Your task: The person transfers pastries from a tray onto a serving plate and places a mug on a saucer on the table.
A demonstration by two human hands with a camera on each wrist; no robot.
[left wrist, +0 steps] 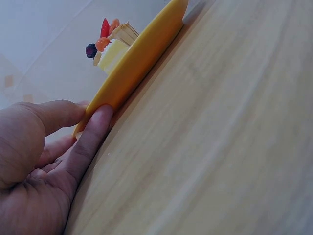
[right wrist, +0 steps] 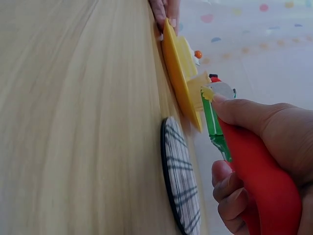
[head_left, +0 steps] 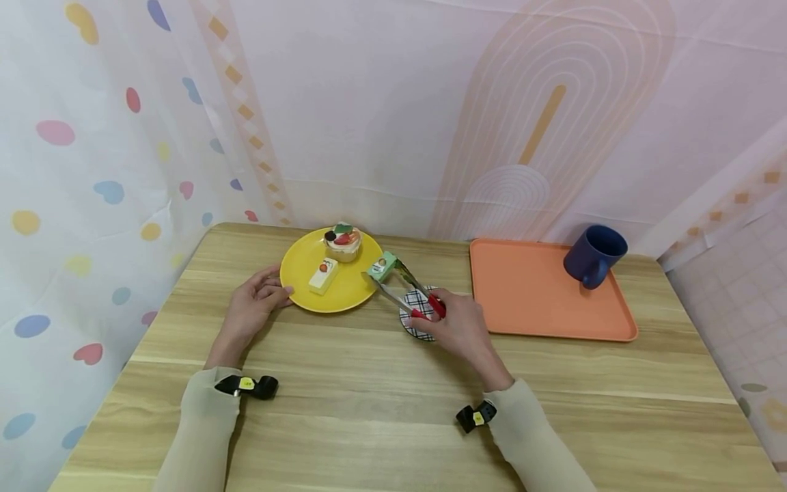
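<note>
My left hand point(head_left: 253, 301) grips the near left rim of a yellow plate point(head_left: 296, 263), thumb above and fingers below in the left wrist view. On the plate lie a pale rectangular cake slice point(head_left: 321, 279) topped with fruit and a fruit-topped cupcake point(head_left: 344, 251). With my right hand point(head_left: 462, 326) I hold red-handled tongs point(right wrist: 259, 176). Their metal ends pinch a green cake slice point(head_left: 380, 268) just at the plate's right edge, raised above the table in the right wrist view.
Below the tongs lies a round plaid coaster point(right wrist: 182, 171), partly covered by my right hand in the head view. To the right is an orange tray point(head_left: 535, 301) with a dark blue mug point(head_left: 584, 256) at its back right corner. Patterned cloth point(head_left: 369, 123) hangs behind the wooden table point(head_left: 356, 410).
</note>
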